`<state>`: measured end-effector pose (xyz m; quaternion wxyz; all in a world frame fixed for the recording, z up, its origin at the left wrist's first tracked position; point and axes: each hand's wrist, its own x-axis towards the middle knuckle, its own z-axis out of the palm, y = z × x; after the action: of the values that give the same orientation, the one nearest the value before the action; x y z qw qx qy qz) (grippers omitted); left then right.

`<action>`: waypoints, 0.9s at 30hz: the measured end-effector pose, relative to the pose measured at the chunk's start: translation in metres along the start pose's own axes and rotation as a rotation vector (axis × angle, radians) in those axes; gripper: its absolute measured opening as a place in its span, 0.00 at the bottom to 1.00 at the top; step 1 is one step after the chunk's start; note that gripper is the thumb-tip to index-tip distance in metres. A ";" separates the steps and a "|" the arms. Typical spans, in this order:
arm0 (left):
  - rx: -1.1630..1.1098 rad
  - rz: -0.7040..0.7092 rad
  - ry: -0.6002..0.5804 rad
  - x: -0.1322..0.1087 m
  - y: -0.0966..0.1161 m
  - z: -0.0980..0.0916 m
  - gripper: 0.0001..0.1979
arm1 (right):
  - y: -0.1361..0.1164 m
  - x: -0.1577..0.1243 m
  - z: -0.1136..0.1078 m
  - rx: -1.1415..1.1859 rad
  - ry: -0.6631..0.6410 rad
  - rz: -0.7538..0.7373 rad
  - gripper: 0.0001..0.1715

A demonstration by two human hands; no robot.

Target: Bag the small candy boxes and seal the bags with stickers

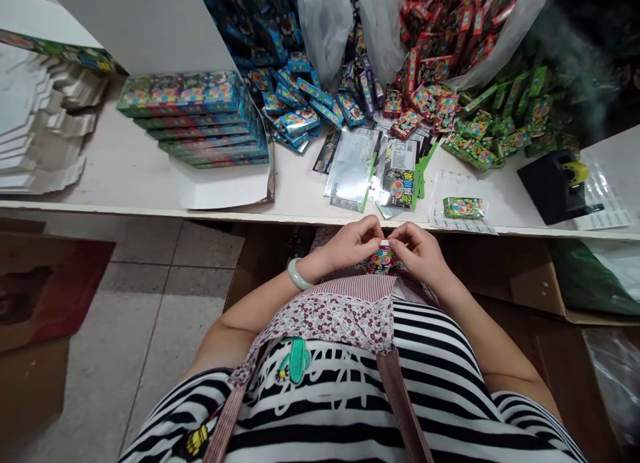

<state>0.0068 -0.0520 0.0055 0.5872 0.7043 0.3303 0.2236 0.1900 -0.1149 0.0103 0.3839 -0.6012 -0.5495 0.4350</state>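
Note:
Just in front of the table edge, my left hand (356,242) and my right hand (418,247) hold one small red printed box (381,259) between them. Fingers of both hands pinch its top end, where a white flap shows. The lower part of the box rests close to my apron (330,310). On the table above my hands lie flat printed plastic pouches (353,163), some silver and some black with green edges. A small green box (463,207) lies on a clear printed sheet to the right of them.
Blue boxes (300,120), red boxes (425,106) and green boxes (480,140) lie heaped along the back. Stacked multi-coloured packs (200,120) stand at left, beside folded white cartons (35,123). A black tape dispenser (553,186) sits at right. The table's front edge (150,210) runs above my hands.

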 end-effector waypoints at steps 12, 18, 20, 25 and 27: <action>-0.163 0.004 -0.128 -0.013 -0.013 -0.007 0.10 | 0.017 -0.015 -0.008 0.037 -0.081 -0.195 0.08; -0.166 0.022 -0.069 -0.012 -0.013 -0.002 0.09 | 0.025 -0.018 -0.005 0.026 -0.018 -0.187 0.07; -0.148 0.028 -0.089 -0.012 -0.012 -0.005 0.08 | 0.025 -0.017 -0.005 0.031 -0.018 -0.196 0.08; -0.061 -0.034 -0.129 -0.012 -0.015 -0.006 0.09 | 0.032 -0.010 0.001 0.039 -0.048 -0.225 0.10; -0.021 -0.036 -0.105 -0.011 -0.017 -0.005 0.09 | 0.032 -0.007 0.002 0.036 -0.071 -0.217 0.11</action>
<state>-0.0078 -0.0551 -0.0090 0.6149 0.7029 0.3092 0.1793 0.1988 -0.1254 -0.0199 0.4199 -0.5155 -0.6166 0.4217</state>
